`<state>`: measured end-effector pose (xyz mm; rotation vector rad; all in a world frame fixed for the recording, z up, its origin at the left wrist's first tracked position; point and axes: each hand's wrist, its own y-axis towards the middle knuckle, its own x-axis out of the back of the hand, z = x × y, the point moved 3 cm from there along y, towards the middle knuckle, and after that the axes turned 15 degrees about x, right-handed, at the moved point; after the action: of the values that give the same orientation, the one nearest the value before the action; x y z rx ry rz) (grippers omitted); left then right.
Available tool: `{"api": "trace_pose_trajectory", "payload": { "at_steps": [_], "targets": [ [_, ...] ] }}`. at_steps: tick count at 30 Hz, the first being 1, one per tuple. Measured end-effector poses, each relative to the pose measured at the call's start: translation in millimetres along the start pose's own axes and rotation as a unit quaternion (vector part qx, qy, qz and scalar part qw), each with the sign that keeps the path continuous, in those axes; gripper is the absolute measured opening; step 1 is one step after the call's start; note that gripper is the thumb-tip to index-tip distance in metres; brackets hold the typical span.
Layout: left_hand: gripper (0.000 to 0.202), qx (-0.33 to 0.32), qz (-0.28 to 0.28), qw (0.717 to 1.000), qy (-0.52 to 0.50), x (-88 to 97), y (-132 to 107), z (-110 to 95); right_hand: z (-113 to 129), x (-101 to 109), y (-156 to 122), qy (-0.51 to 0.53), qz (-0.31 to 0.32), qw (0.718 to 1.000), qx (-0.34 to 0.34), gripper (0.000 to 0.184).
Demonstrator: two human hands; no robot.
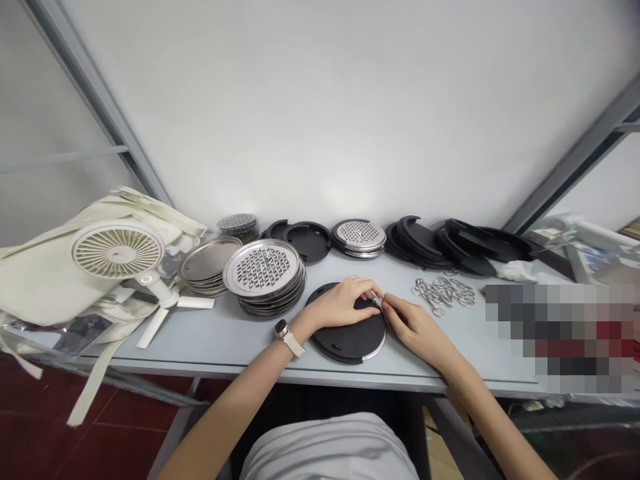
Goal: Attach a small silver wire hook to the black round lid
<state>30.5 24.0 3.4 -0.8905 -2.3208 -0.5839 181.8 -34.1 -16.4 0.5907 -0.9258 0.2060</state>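
A round black disc with a steel rim point(347, 341) lies flat on the grey table point(240, 350) in front of me. My left hand point(340, 303) grips the disc's far edge, fingers curled over it. My right hand point(415, 327) comes in from the right, its fingertips pinching a small silver metal clip point(377, 301) against the disc's edge. The clip is mostly hidden by my fingers. A heap of linked metal clips point(443, 293) lies just right of my right hand. A stack of perforated steel plates point(263, 270) stands left of my left hand.
Along the wall stand more perforated steel plates point(359, 237) and stacks of black rings point(450, 243). A cream fan point(117, 250) lies on a cloth bag point(50, 273) at the left. A pixelated patch point(560, 337) covers the table's right end.
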Motion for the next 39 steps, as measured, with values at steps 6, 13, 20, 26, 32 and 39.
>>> {"api": "trace_pose_trajectory", "payload": {
  "at_steps": [6, 13, 20, 26, 32, 39],
  "targets": [
    [0.022, -0.01, -0.009, 1.0, 0.011, 1.3, -0.1, -2.6, -3.3, -1.9, -0.3, -0.006, 0.007, 1.0, 0.005, 0.027],
    [0.022, -0.012, -0.01, 1.0, 0.017, 2.5, -0.7, -5.5, -2.9, -1.5, 0.1, 0.009, 0.004, 1.0, 0.002, 0.028],
    [0.023, 0.002, 0.007, 1.0, -0.01, 1.6, -0.2, -4.3, -2.8, -2.5, 0.4, -0.007, 0.0, 1.0, 0.007, 0.026],
    [0.023, -0.003, 0.007, 0.999, -0.032, 1.8, -0.2, -4.6, -3.2, -3.3, -0.4, -0.031, -0.007, 0.999, -0.011, 0.027],
    [0.023, 0.011, 0.008, 0.999, -0.032, 1.5, 0.0, -4.4, -2.1, -2.4, 0.0, -0.027, -0.019, 0.999, -0.029, 0.032],
    [0.022, 0.014, 0.01, 0.999, -0.031, 1.5, 0.4, -3.3, -2.7, -3.6, -0.9, -0.009, -0.035, 0.999, -0.034, 0.031]
  ]
}}
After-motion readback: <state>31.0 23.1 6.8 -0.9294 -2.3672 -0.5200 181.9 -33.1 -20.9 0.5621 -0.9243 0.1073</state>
